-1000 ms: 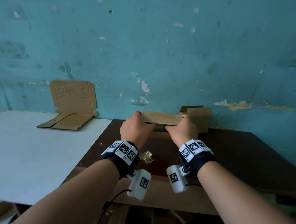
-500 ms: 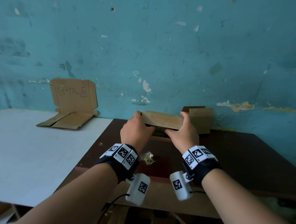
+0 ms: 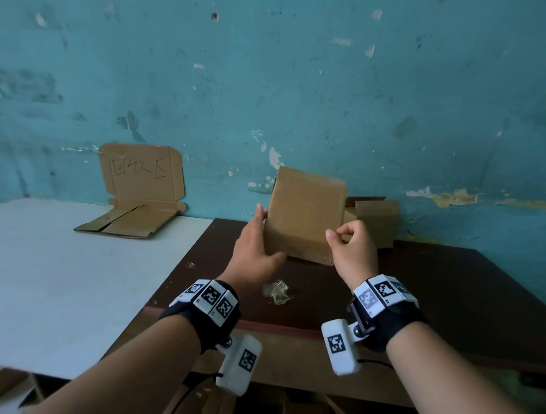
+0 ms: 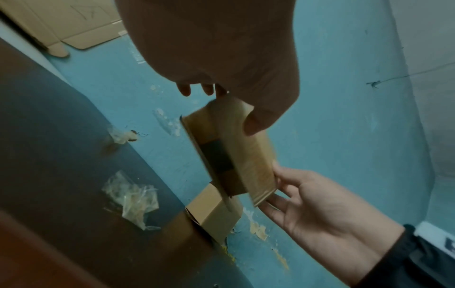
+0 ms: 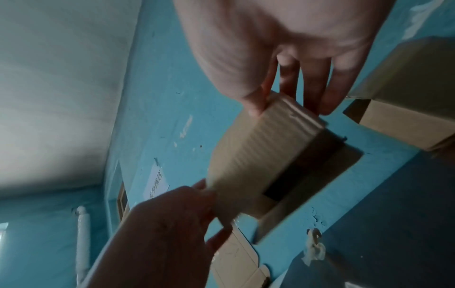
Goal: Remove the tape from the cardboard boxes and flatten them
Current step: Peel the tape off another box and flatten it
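Both hands hold a small cardboard box (image 3: 306, 213) up off the dark bench (image 3: 452, 291), its broad face turned toward the camera and its top edge tipped back toward the teal wall (image 3: 304, 96). The left hand (image 3: 256, 253) clasps the box's left edge, fingers running up that side and thumb hooked under the lower left corner. The right hand (image 3: 352, 253) pinches the lower right edge between thumb and curled fingers. From the left wrist view the box's underside (image 4: 216, 157) shows a dark gap between its flaps; motion blur makes it hard to say whether any tape lies there. Just behind and to the right, a second cardboard box (image 3: 374, 221) stands against the wall with a flap raised, apart from the held one but near it. A crumpled wad of clear tape (image 3: 277, 292) lies on the bench in front of the hands, short of the near edge. To the left, a white bench (image 3: 53, 273) butts against the dark one; at its back a flattened cardboard sheet (image 3: 130, 222) lies flat, with a marked panel (image 3: 141, 171) leaning upright on the wall. Bare dark bench surface stretches right of the hands to the far edge.
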### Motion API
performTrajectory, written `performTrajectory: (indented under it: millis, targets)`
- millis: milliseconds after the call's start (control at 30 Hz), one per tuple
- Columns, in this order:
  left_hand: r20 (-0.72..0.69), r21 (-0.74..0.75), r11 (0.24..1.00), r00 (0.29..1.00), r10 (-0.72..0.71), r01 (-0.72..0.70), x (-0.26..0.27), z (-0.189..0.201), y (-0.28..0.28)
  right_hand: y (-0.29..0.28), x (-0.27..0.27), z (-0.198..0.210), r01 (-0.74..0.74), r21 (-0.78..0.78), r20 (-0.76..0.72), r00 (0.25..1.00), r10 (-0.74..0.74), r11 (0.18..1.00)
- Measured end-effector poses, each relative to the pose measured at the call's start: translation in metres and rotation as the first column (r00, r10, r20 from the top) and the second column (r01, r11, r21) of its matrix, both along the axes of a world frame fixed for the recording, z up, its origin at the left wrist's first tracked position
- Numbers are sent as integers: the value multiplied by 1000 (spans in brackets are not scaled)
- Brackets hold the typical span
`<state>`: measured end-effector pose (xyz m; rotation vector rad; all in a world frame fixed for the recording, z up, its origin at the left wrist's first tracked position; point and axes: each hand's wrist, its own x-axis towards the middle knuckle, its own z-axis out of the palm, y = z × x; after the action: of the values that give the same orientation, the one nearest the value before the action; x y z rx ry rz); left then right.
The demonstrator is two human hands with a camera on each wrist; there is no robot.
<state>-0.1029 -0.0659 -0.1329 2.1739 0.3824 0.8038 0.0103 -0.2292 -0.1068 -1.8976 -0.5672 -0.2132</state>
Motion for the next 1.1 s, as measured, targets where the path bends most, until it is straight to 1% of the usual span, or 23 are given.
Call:
performTrajectory:
  millis: [33, 100, 167, 233, 300, 333, 400, 433, 467, 567, 633, 700, 767, 833, 900, 967, 1033, 1100]
  targets:
    - [10, -35, 999, 1000, 2, -2, -1, 0, 1, -1, -1, 0, 7, 25, -12, 1000, -6, 1000]
    - [93, -187, 982, 996, -8, 26, -3, 2, 2, -1, -1, 0, -15, 51, -32, 999, 16, 999]
    - [161, -320, 947, 987, 29, 25, -3, 4, 3, -1, -2, -1, -44, 13, -32, 999, 44, 999]
    - [176, -384, 923, 982, 73, 0, -2, 7, 6, 0, 1, -4, -51, -45, 0, 999, 51, 998]
    - [190, -448, 894, 979, 70, 23, 0, 12, 7, 2, 3, -7, -71, -37, 7, 997, 71, 997]
    - [214, -507, 860, 974, 69, 51, -1, 16, 6, 3, 5, -8, -89, 6, -22, 996, 89, 996]
    - [257, -649, 755, 961, 99, 96, -2, 25, 5, 4, 7, -9, -123, 145, -122, 982, 141, 982]
    - [251, -689, 719, 961, 118, 92, -2, 27, 7, 4, 7, -8, -119, 219, -179, 971, 159, 969]
    - [232, -701, 709, 964, 128, 74, -3, 28, 9, 5, 7, -6, -104, 279, -239, 955, 174, 955]
    - [177, -659, 752, 976, 129, 20, -7, 31, 16, 4, 6, 1, -85, 392, -355, 905, 236, 916]
    - [174, -637, 770, 980, 91, 42, -10, 31, 27, 3, 6, 1, -119, 408, -354, 893, 277, 905]
    - [157, -605, 790, 988, 2, 95, -15, 34, 37, 3, 8, -2, -139, 352, -328, 908, 261, 926]
    - [80, -518, 849, 994, -77, 108, -19, 37, 44, 4, 8, -3, -169, 294, -330, 906, 266, 941]
    - [11, -428, 899, 995, -101, 96, -20, 39, 45, 6, 5, -3, -207, 229, -326, 905, 275, 951]
    - [-34, -360, 932, 997, -63, 46, -17, 40, 45, 11, 4, -5, -218, 154, -301, 918, 256, 964]
    - [-92, -282, 959, 996, 3, -28, -10, 41, 47, 13, 0, -5, -217, 112, -278, 930, 240, 970]
    - [-140, -259, 961, 988, 61, -96, -5, 40, 45, 15, -5, -3, -199, 78, -258, 942, 213, 977]
    - [-151, -249, 957, 982, 115, -151, -1, 38, 40, 18, -7, -3, -184, 44, -255, 948, 189, 982]
